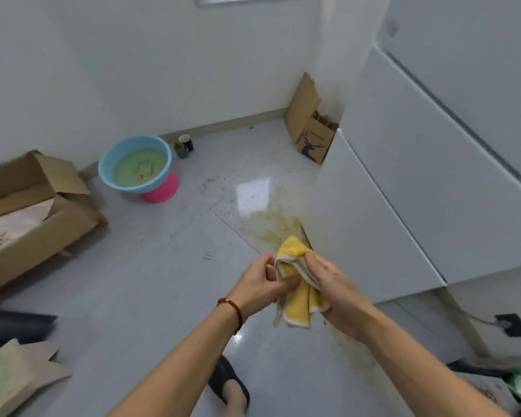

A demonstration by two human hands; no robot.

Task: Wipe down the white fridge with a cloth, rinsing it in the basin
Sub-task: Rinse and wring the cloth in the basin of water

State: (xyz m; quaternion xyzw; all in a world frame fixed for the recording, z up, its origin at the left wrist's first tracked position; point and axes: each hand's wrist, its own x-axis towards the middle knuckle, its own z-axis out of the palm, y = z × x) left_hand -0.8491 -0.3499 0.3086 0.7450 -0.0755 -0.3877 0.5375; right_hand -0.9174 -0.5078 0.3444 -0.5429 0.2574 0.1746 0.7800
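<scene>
Cloth: the yellow cloth (295, 284) with pale trim is bunched between both hands, held in the air just beside the fridge's lower front corner; its loose end hangs down toward the floor.
Left hand: the left hand (260, 285) is closed on the cloth's left side, thumb pressed into the folds; a red bracelet (233, 310) circles the wrist.
Right hand: the right hand (334, 291) grips the cloth's right side from above, fingers curled under it.
Fridge: the white fridge (418, 188) fills the right side; its lower door edge runs diagonally down to the corner nearest the cloth, with dark seams between the panels.
Basin: the blue basin (135, 164) of greenish water sits on a pink stool (161, 188), well apart from the fridge, near the wall.
Floor: the grey floor (151, 281) lies open between fridge and basin; a yellowish stain (275, 224) spreads from the fridge's corner.
Left of the fridge: an open cardboard box (27, 212) stands beyond the basin.
Behind the fridge corner: a paper bag (315, 141) and flattened cardboard lean in the wall corner.
Beside the basin: two mugs (184, 145) stand by the skirting.
Below the hands: a foot in a dark slipper (227, 383).
</scene>
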